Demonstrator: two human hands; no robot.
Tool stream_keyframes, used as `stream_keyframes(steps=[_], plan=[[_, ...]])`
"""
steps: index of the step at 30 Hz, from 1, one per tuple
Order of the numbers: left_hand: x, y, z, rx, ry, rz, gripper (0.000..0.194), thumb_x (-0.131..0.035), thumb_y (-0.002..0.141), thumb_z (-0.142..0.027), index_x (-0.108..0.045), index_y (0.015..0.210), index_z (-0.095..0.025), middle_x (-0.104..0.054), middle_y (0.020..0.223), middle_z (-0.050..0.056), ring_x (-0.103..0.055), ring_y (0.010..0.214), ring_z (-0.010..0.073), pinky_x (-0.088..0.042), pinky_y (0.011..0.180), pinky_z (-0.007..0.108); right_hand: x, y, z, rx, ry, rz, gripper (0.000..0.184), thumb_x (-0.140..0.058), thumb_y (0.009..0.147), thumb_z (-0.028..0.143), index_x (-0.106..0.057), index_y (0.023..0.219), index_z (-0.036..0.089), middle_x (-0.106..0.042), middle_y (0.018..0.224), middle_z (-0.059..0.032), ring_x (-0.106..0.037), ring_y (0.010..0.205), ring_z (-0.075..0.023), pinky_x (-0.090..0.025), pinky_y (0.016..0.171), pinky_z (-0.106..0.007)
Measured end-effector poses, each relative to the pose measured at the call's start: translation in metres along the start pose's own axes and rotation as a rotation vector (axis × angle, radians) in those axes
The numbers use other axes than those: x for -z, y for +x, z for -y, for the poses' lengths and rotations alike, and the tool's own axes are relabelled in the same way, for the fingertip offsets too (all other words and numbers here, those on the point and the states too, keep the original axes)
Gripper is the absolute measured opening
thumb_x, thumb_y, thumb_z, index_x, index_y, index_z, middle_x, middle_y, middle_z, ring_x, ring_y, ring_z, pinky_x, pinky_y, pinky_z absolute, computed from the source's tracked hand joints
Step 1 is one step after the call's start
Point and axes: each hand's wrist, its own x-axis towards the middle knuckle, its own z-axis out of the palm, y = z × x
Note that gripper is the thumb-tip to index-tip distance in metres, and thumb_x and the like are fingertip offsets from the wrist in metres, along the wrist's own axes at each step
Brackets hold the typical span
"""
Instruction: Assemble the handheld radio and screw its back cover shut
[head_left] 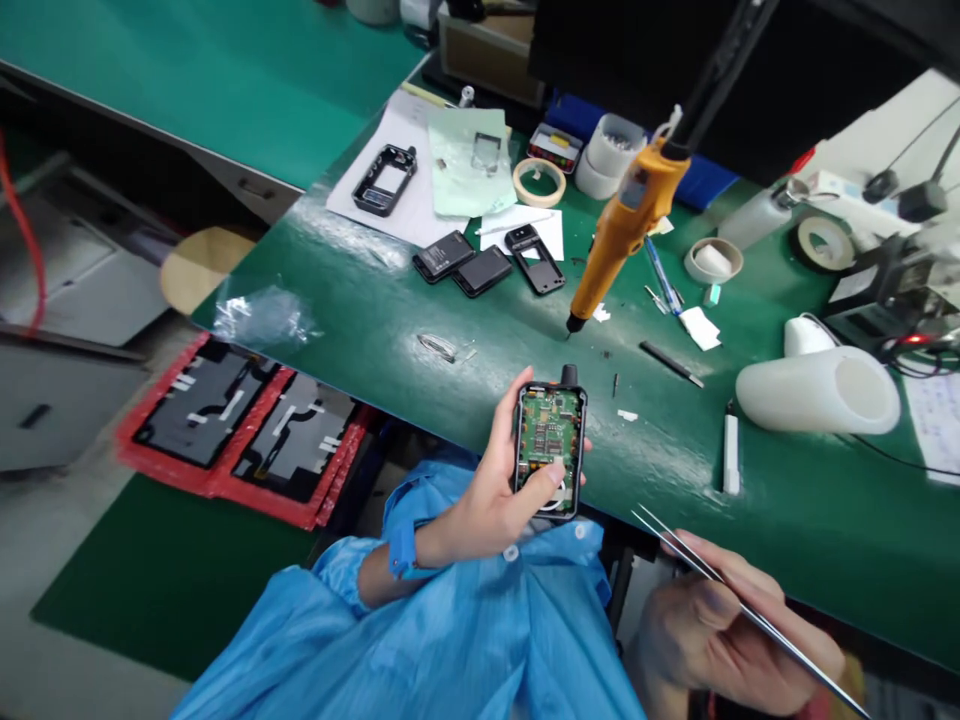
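Observation:
My left hand grips a small black handheld device with a stubby antenna, just over the table's front edge. Its casing is open toward me and shows a green circuit board. My left thumb presses on the lower part of the board, beside a white ring-shaped piece. Lower right, my right hand holds steel tweezers, their tips slightly apart with nothing between them. The tips point toward the device and stay clear of it. Above the device hangs an orange electric screwdriver, touched by neither hand.
Two black battery packs and a black housing lie beyond the device. Another housing rests on paper. Masking tape, a white cylinder and a black stick-like tool are around. Red-wrapped panels sit lower left.

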Motion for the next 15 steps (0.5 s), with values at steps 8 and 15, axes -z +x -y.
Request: stream_keyframes(steps=[8, 15], plan=[[0.01, 0.009, 0.003, 0.035, 0.0, 0.038, 0.109, -0.073, 0.109, -0.039, 0.005, 0.185, -0.029, -0.078, 0.14, 0.017, -0.081, 0.107, 0.025, -0.071, 0.102, 0.044, -0.026, 0.022, -0.007, 0.171, 0.063, -0.054, 0.024, -0.088, 0.103, 0.036, -0.07, 0.106, 0.021, -0.076, 0.078, 0.0011, -0.074, 0.061, -0.0188, -0.053, 0.048, -0.029], [0.024, 0.019, 0.003, 0.132, 0.169, 0.04, 0.101, -0.075, 0.101, -0.031, -0.018, 0.184, -0.022, -0.082, 0.128, 0.014, -0.082, 0.108, 0.0245, -0.069, 0.1, 0.039, -0.031, 0.011, -0.02, -0.168, 0.107, 0.027, 0.036, -0.085, 0.104, 0.05, -0.062, 0.098, 0.023, -0.074, 0.078, 0.0032, -0.077, 0.063, -0.0201, -0.061, 0.058, -0.032]])
